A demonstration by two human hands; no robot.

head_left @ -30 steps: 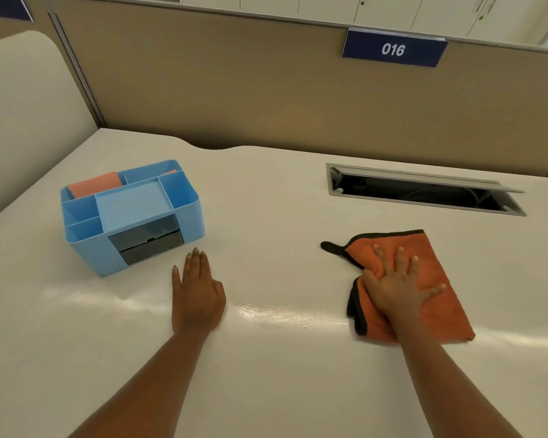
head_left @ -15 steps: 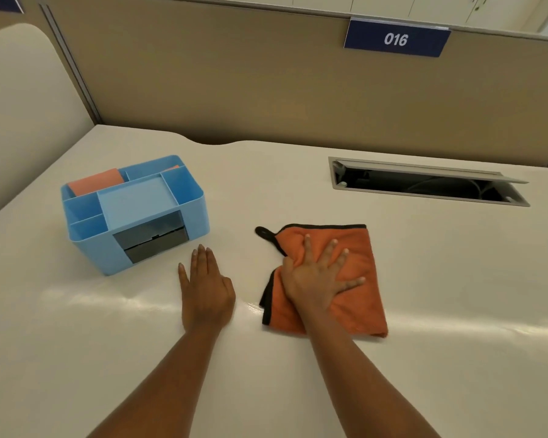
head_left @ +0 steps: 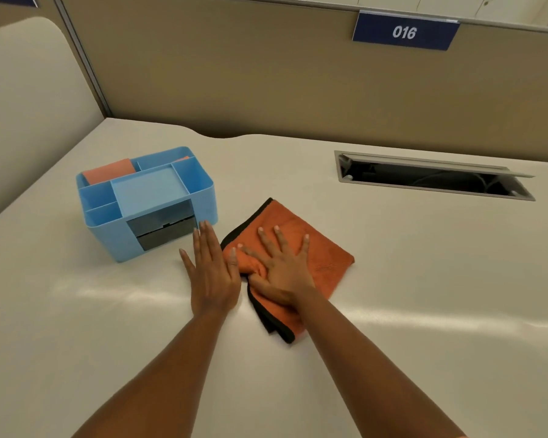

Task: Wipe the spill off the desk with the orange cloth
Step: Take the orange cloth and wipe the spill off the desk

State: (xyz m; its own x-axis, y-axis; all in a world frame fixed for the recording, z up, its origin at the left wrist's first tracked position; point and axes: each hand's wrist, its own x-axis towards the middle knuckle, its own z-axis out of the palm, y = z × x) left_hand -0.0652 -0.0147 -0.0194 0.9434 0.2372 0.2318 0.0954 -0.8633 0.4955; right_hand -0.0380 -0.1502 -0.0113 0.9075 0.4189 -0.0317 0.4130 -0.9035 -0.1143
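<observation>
The orange cloth (head_left: 326, 257) with dark edging lies folded on the white desk (head_left: 424, 279), near the middle. My right hand (head_left: 282, 270) presses down on its left half, fingers spread and the thumb tucked into a bunched fold. Flat on the bare desk just left of the cloth lies my left hand (head_left: 211, 270), fingers together, its edge touching the cloth. I cannot make out a spill; only glossy light streaks show on the desk.
A blue desk organizer (head_left: 108, 238) stands just beyond my left hand, with something orange in its back compartment. An open cable slot (head_left: 431, 178) is set into the desk at the back right. Tan partition walls with a "016" sign (head_left: 404, 32) close off the back.
My right hand has slid the cloth leftward across the desk, from the right side until it meets my left hand. The cloth has bunched and turned. My left hand has stayed put.
</observation>
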